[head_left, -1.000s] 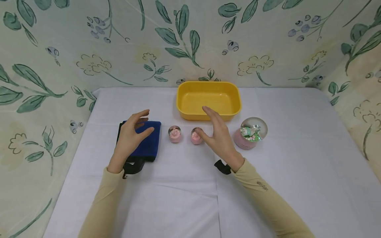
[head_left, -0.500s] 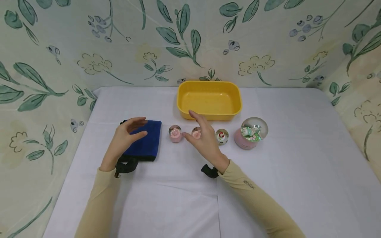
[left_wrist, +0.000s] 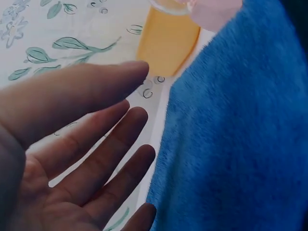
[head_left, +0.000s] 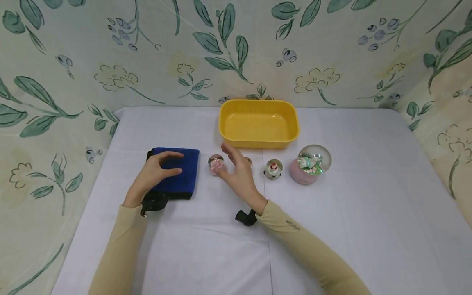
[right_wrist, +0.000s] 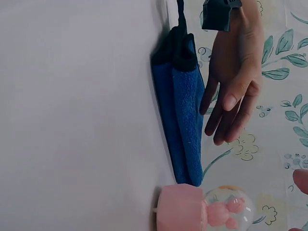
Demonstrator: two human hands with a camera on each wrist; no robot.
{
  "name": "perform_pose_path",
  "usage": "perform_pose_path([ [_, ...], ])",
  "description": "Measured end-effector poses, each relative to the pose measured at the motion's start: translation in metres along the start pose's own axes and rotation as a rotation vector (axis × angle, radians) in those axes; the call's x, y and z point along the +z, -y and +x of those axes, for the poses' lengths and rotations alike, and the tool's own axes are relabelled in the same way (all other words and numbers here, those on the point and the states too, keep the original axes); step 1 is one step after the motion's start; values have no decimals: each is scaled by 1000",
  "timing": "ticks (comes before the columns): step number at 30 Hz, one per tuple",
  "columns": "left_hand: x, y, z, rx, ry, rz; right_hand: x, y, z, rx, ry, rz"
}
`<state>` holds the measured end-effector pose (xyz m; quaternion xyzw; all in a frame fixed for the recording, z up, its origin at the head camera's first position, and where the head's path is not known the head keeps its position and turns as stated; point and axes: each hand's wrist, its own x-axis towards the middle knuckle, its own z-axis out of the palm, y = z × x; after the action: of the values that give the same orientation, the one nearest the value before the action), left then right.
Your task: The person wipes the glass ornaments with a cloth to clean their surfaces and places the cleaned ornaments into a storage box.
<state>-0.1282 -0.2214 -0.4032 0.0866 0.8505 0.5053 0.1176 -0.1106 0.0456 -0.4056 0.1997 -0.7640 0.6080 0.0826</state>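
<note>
My left hand (head_left: 155,174) hovers over the left part of a folded blue towel (head_left: 186,172), fingers loosely bent and holding nothing. In the left wrist view, that hand's spread fingers (left_wrist: 103,159) stand beside the towel's fuzzy face. My right hand (head_left: 241,180) hangs with thumb and fingers apart, just right of a small pink-based snow globe (head_left: 216,164). The right wrist view shows this pink globe (right_wrist: 180,209) upright near the towel. A second small globe (head_left: 249,162) is mostly hidden behind my right hand. Further right stands a third small globe (head_left: 273,169) with a red-and-white figure.
A large snow globe (head_left: 310,164) with a pink base stands at the right end of the row. Behind the row sits a yellow tray (head_left: 259,144). White cloth (head_left: 368,184) covers the table, and a leaf-patterned curtain (head_left: 258,49) hangs behind.
My right hand has moved left, from the second small globe towards the leftmost one, uncovering the third globe. My left hand has shifted slightly left and down. The globes and towel stay put.
</note>
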Motion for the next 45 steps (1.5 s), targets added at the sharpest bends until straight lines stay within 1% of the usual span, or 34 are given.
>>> perform_pose_path([
  [6,1,9,5,-23,13,56,11,-6,0,97,16,4],
  [12,2,19,8,-30,60,110,18,-14,-1,171,20,4],
  [16,3,24,10,-16,80,137,23,-21,-1,214,29,-48],
  [19,4,26,11,-1,87,159,26,-26,-1,224,33,-94],
  [22,5,27,11,11,89,187,28,-29,-1,231,33,-110],
  [29,8,26,12,-8,70,241,31,-34,0,291,48,-149],
  [34,10,24,13,9,57,270,33,-37,0,319,44,-175],
  [38,11,23,13,21,45,286,34,-37,1,316,43,-205],
  [45,15,19,12,32,16,328,34,-36,0,287,50,-224],
])
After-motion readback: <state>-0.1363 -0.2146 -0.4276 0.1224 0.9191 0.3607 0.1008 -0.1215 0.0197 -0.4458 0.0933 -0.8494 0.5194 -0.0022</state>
